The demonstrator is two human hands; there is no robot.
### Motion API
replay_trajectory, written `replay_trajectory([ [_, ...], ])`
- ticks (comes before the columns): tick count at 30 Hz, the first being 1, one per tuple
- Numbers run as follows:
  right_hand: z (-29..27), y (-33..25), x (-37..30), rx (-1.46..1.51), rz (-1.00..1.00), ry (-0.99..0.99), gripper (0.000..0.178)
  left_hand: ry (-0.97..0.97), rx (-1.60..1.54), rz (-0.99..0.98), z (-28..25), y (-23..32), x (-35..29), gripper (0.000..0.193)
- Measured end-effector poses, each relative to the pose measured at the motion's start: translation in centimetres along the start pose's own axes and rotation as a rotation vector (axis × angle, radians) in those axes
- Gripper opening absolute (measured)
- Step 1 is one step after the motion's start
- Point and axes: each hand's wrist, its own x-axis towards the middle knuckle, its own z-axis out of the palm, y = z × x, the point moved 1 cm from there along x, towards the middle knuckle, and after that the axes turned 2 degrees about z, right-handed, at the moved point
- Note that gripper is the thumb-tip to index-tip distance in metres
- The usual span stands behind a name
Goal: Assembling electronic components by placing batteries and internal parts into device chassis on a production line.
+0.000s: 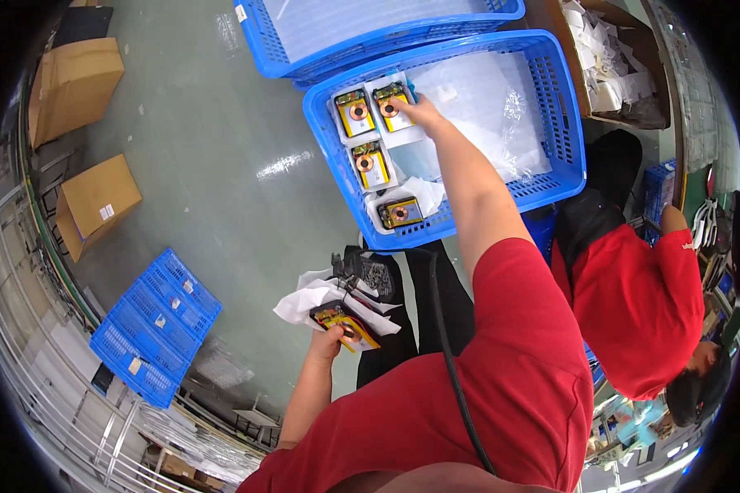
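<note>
My right hand reaches into a blue plastic basket and grips the edge of an open power bank unit. That unit shows a yellow battery, a round copper coil and a green circuit board, and it rests on white paper. Other such units lie beside it along the basket's left side: one at the far left, one in the middle and one turned sideways at the near end. Low in front of my body, my left hand is closed around a power bank unit stacked with white paper sheets.
Another blue basket adjoins the far side. A carton of crumpled white paper stands at the upper right. A person in red is close on my right. Cardboard boxes and a blue crate are at left. A black cable hangs across my front.
</note>
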Motion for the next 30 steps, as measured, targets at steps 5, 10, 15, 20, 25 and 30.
replay_trajectory([
  [5, -0.9, 1.2, 1.6, 0.001, 0.100, 0.041, 0.098, -0.008, 0.010, -0.030, -0.6, -0.6, 0.8, 0.085],
  [10, -0.9, 0.6, 0.7, 0.286, 0.195, -0.205, 0.106, -0.008, -0.041, -0.062, 0.2, 0.2, 0.6, 0.071],
  [15, 0.1, -0.4, 0.0, 0.151, 0.134, -0.154, 0.114, 0.012, -0.026, -0.081, -0.3, 0.0, 0.5, 0.071],
  [20, -0.2, -1.2, -0.5, -0.041, 0.040, -0.114, 0.125, -0.017, 0.015, -0.023, -0.2, -0.2, 0.6, 0.078],
  [25, 1.0, 0.2, 0.4, 0.106, 0.050, -0.054, 0.126, -0.009, 0.040, -0.021, -0.5, -1.2, 0.5, 0.077],
  [30, 1.3, -0.2, 0.6, 0.197, 0.153, -0.117, 0.117, -0.018, 0.083, -0.079, -0.6, -1.7, 0.5, 0.080],
])
